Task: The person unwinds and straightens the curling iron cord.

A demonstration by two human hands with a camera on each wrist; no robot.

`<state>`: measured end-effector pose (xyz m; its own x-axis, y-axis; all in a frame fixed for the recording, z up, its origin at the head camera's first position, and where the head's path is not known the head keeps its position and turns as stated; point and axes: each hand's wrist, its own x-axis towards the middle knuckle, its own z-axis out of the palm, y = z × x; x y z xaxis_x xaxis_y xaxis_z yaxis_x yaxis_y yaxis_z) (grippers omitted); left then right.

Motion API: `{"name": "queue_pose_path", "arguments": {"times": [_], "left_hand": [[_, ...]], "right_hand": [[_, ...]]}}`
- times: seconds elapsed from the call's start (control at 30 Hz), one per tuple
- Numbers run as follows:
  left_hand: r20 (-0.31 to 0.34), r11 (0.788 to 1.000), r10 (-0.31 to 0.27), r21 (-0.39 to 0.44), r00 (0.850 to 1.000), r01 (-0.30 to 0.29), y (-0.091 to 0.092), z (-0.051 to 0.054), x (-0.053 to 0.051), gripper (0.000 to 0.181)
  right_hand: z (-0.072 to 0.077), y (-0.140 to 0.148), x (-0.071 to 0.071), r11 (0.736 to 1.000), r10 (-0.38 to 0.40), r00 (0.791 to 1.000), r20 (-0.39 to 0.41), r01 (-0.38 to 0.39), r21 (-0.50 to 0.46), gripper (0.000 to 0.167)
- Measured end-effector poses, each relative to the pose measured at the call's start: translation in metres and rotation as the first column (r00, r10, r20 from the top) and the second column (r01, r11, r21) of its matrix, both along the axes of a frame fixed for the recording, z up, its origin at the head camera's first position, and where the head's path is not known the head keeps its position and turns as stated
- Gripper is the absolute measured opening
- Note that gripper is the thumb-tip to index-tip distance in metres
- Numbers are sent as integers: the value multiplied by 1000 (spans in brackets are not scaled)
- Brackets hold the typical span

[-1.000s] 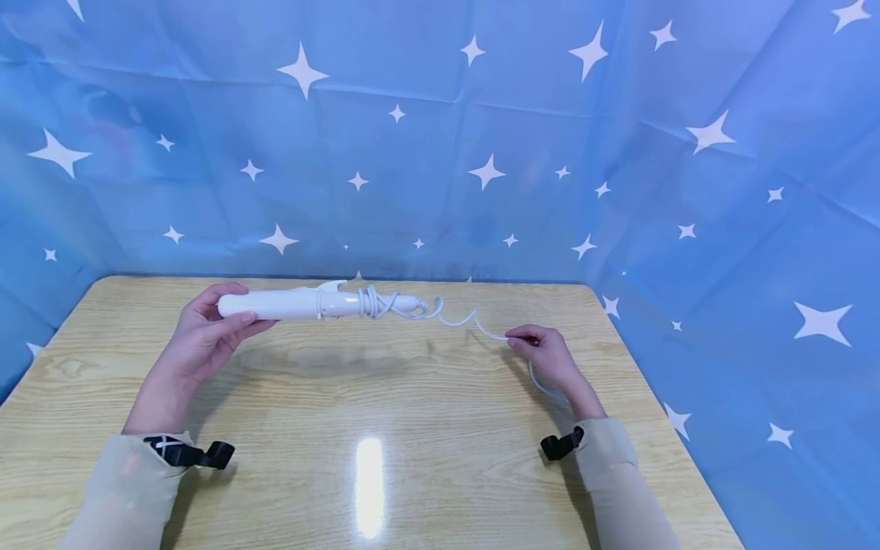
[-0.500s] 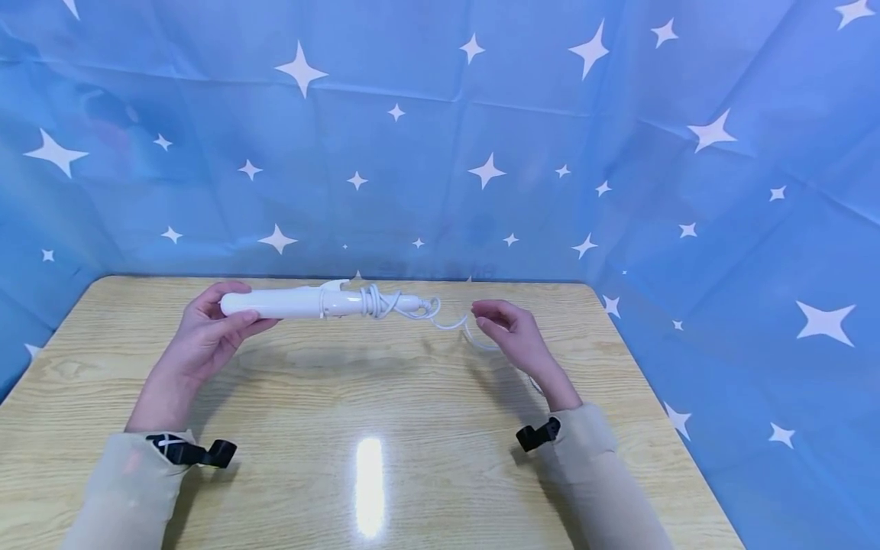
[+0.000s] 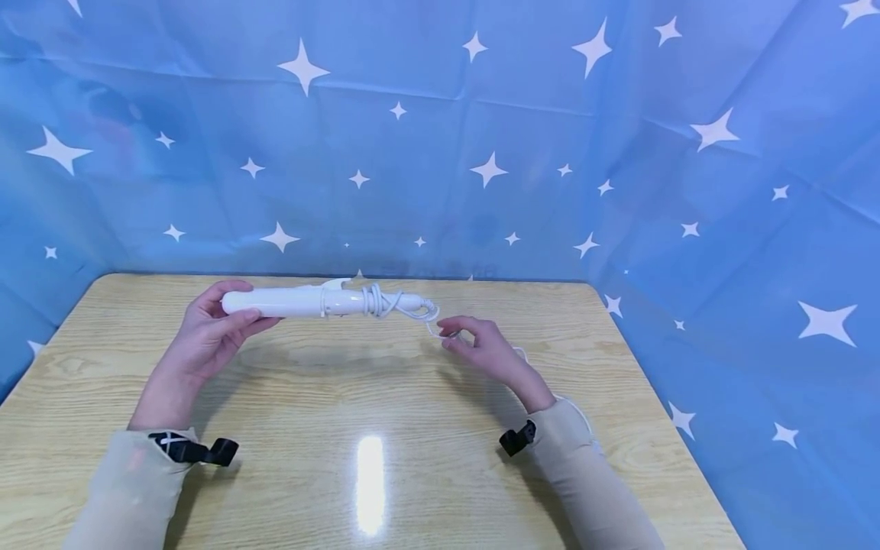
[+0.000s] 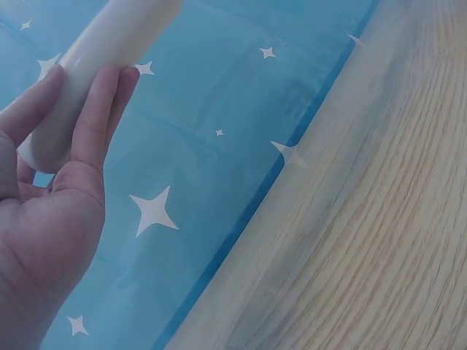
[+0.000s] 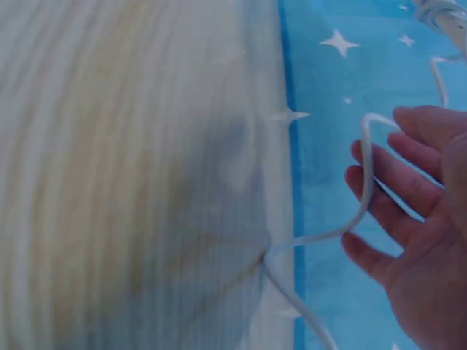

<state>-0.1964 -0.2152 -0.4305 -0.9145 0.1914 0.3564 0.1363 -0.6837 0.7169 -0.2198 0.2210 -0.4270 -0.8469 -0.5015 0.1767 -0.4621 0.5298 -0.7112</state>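
A white curling iron (image 3: 289, 302) is held level above the table, its small lever upward and its cord wound round the slimmer handle. My left hand (image 3: 213, 328) grips the thick barrel end between thumb and fingers; the left wrist view shows the barrel (image 4: 102, 73) between them. Close to the handle's tip, my right hand (image 3: 484, 351) pinches the white cord (image 3: 433, 330) between thumb and index finger. In the right wrist view the cord (image 5: 367, 168) runs out past the thumb and down across the other, loosely spread fingers.
A light wood table (image 3: 296, 473) lies below, with a bright light reflection near the front. Behind and to the right hangs a blue cloth (image 3: 412, 137) with white stars. The loose cord trails along my right forearm (image 3: 571, 458).
My right hand has moved left along the cord toward the handle, its fingers loosening on the way and closing again. The curling iron and my left hand have hardly moved.
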Motion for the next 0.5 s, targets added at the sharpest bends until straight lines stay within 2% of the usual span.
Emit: {"name": "queue_pose_path", "arguments": {"times": [0.1, 0.17, 0.27, 0.5], "left_hand": [[-2, 1000, -2, 4, 1000, 2, -1, 0, 0, 44], [-1, 1000, -1, 6, 1000, 1, -2, -1, 0, 45], [1, 1000, 1, 12, 1000, -1, -3, -2, 0, 46], [-3, 1000, 6, -3, 1000, -6, -8, -4, 2, 47]], "right_hand": [[-1, 2, 1, 997, 9, 999, -39, -6, 77, 23], [-2, 5, 0, 996, 9, 998, -69, -3, 93, 19], [-3, 13, -1, 996, -19, 996, -90, 27, 87, 17], [-6, 37, -9, 991, -115, 991, -67, 119, 55, 19]]}}
